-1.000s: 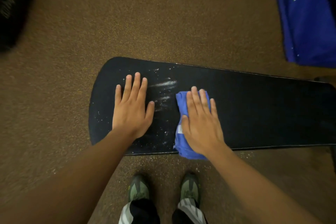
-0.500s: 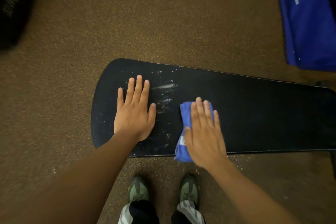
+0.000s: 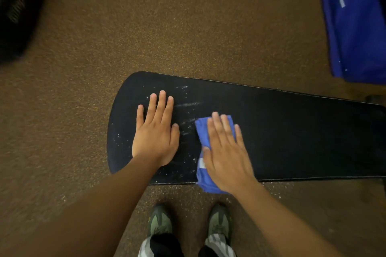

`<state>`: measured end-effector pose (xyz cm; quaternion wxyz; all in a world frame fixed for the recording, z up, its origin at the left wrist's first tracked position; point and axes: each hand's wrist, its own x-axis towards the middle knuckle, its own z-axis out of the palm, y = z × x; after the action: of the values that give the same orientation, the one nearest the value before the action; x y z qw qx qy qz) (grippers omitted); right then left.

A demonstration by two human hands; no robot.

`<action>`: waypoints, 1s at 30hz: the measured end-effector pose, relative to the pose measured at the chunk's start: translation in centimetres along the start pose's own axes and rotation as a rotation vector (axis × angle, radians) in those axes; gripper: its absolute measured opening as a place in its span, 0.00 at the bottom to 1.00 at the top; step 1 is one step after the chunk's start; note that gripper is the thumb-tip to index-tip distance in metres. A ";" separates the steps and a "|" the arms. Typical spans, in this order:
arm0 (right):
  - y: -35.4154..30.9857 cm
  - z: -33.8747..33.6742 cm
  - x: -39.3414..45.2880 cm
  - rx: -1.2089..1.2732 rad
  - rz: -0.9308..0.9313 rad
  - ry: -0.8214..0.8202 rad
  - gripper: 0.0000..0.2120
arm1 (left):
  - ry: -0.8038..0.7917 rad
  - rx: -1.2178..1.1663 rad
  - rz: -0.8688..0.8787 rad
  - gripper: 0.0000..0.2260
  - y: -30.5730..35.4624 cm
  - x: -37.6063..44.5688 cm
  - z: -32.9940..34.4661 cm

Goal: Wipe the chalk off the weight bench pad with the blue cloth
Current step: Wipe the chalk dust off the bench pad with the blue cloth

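The black weight bench pad [image 3: 292,131] lies long across the middle of the scene, its rounded end at the left and the rest running off to the right edge. The left hand [image 3: 155,131] is flat on the surface near that rounded end, palm down, the fingers straight and a little spread, holding nothing. The right hand [image 3: 226,152] is also flat, with fingers stretched out and close together, and it presses down on the blue cloth [image 3: 203,133], which is folded into a long strip. The cloth lies on the near half of the pad, just right of the left hand; its far end shows beyond the fingertips and its near end hangs a little over the near edge of the pad. The right hand looks slightly blurred. Between the two hands there are white chalk marks [image 3: 189,104]: a thin streak beside the left fingertips, and small specks scattered toward the near edge and around the left hand. The part of the pad to the right of the cloth looks dark and clean. Below the pad, on the brown speckled floor [image 3: 167,27], two green shoes [image 3: 159,222] stand side by side. Far at the right lies a blue bag [image 3: 357,33] with white figures on it, and at the far left corner a dark object [image 3: 16,10] that I cannot identify.
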<state>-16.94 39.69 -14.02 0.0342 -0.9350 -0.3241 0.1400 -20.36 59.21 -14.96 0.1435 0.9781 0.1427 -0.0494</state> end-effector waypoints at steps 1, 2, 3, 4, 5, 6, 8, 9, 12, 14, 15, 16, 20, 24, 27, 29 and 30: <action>0.9 -0.2 0.3 -0.010 0.040 0.001 0.32 | 0.001 0.000 -0.001 0.29 0.0 0.0 0.0; 1.4 -0.5 1.2 -0.012 0.090 0.002 0.32 | 0.000 0.000 -0.002 0.28 0.1 0.0 0.0; 1.4 -0.9 2.8 0.004 0.144 0.003 0.32 | -0.003 -0.001 -0.004 0.28 0.1 0.0 0.0; 1.2 -1.4 4.8 0.027 0.204 0.012 0.32 | -0.003 -0.001 -0.006 0.28 0.1 0.0 0.0; 0.7 -1.8 7.1 0.049 0.255 0.026 0.31 | 0.000 0.002 -0.008 0.28 0.1 0.0 0.0; 0.0 -2.1 9.2 0.067 0.295 0.039 0.31 | 0.003 0.003 -0.009 0.28 0.2 0.0 0.1; -1.4 -2.5 11.9 0.088 0.319 0.070 0.31 | 0.003 0.005 -0.009 0.28 0.2 0.0 0.1; -1.9 -2.4 12.1 0.085 0.306 0.078 0.31 | 0.000 0.007 -0.006 0.28 0.1 0.0 0.1; -3.3 -1.2 7.5 0.039 0.120 0.070 0.31 | 0.000 0.006 0.009 0.28 -0.1 0.1 0.1; -3.6 -0.3 1.7 0.027 0.010 0.021 0.32 | 0.002 -0.003 0.014 0.28 -0.2 0.2 0.0; -3.2 0.3 -0.8 0.015 -0.005 0.007 0.32 | 0.000 -0.005 0.011 0.28 -0.2 0.1 -0.1; -2.3 0.6 -2.4 -0.001 0.013 -0.004 0.32 | -0.001 -0.005 0.008 0.28 -0.2 0.0 -0.1; -0.1 -0.3 0.9 -0.005 0.242 0.010 0.31 | -0.009 -0.004 0.004 0.28 0.0 0.0 -0.2; -2.3 -1.6 8.1 0.094 0.358 0.063 0.31 | -0.005 0.003 0.001 0.28 -0.1 0.0 -0.1; -4.1 -0.8 6.4 0.030 0.198 0.053 0.31 | -0.001 -0.014 0.012 0.28 -0.2 0.1 0.0; -4.5 0.0 2.6 -0.004 0.040 0.007 0.32 | -0.002 -0.028 0.018 0.28 -0.3 0.2 0.0; -4.1 0.4 0.7 -0.009 -0.005 -0.014 0.32 | -0.001 -0.029 0.020 0.28 -0.4 0.1 -0.1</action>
<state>-19.03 43.36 -13.96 0.0281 -0.9333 -0.3274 0.1450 -20.34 59.62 -15.03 0.1582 0.9772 0.1337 -0.0462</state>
